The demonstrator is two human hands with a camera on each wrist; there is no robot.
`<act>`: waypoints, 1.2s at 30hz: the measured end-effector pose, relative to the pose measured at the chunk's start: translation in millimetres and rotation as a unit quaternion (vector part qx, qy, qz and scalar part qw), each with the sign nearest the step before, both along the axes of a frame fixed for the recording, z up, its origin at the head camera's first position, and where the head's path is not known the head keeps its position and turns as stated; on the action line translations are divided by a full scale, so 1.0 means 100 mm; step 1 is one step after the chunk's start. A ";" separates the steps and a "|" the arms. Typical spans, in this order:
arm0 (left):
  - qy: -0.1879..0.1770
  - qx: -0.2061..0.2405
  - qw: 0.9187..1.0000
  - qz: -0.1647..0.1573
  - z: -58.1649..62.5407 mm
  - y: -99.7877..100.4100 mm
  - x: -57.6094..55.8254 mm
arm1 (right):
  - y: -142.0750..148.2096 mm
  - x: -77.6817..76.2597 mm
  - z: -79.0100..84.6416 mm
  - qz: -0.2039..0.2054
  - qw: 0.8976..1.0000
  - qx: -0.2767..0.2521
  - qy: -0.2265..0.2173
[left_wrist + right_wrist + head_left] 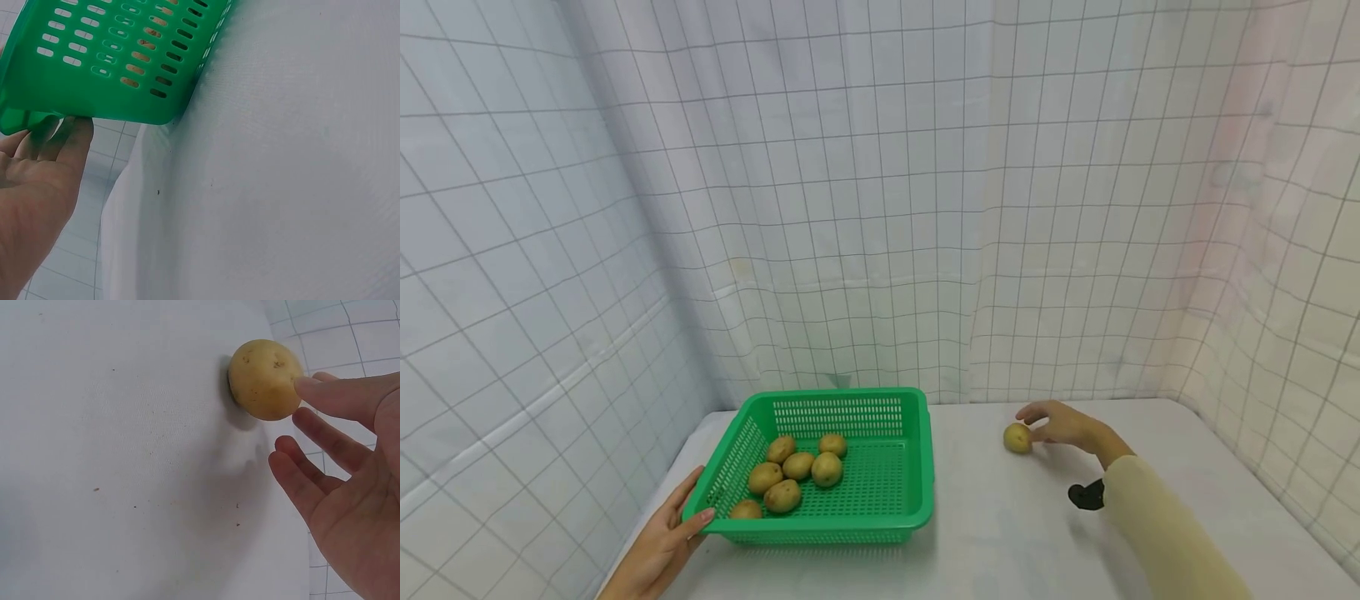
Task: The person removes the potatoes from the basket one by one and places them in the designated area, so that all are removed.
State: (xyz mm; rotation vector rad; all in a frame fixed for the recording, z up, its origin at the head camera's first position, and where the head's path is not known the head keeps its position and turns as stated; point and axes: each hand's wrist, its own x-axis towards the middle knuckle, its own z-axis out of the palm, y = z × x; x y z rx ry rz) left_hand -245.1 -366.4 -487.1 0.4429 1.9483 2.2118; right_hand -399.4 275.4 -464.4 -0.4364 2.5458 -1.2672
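A green plastic basket [820, 523] with slotted walls holds several yellow-brown potatoes [782, 496], mostly grouped in its left half. My left hand [664, 533] grips the basket's near left corner, thumb over the rim and fingers under it. The left wrist view shows those fingers [75, 140] beneath the rim. Off to the right, a lone potato [1017, 438] sits on the white tabletop. My right hand [1060, 423] is beside this potato, with thumb and fingers spread. In the right wrist view, the thumb tip meets the potato's edge [265, 381] and the other fingers are loosely extended.
A white cloth covers the table [992, 533], with small specks of dirt on it. White grid-patterned curtains [880, 208] hang around its back and sides. A black band piece [1086, 496] sticks out near the right sleeve [1165, 533].
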 end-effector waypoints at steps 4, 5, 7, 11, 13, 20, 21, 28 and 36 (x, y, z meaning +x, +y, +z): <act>0.002 0.000 1.000 0.000 0.00 0.01 0.01 | 0.00 0.01 0.05 0.004 1.000 -0.001 0.001; 0.002 0.000 1.000 0.001 0.00 0.01 0.01 | 0.00 0.01 0.07 0.004 1.000 -0.001 0.001; 0.002 0.000 1.000 0.000 0.00 0.01 0.01 | -0.01 0.01 0.09 0.005 1.000 -0.001 0.003; 0.001 0.001 1.000 0.001 0.02 0.02 0.01 | -0.02 0.00 0.11 0.016 1.000 -0.006 0.007; 0.000 0.000 1.000 0.001 0.02 0.02 0.00 | -0.04 0.00 0.12 0.019 1.000 -0.008 0.006; -0.005 -0.006 1.000 0.011 0.02 0.01 0.00 | -0.09 0.01 0.19 0.030 0.999 0.004 0.014; -0.005 -0.007 1.000 0.013 0.02 0.01 0.01 | -0.10 0.01 0.20 0.031 0.999 0.008 0.016; -0.006 -0.005 1.000 0.011 0.02 0.02 0.01 | -0.15 -0.01 0.27 0.038 0.999 0.022 0.019; -0.005 -0.006 1.000 0.014 0.01 0.02 0.02 | -0.27 -0.06 0.36 0.053 0.998 0.023 0.024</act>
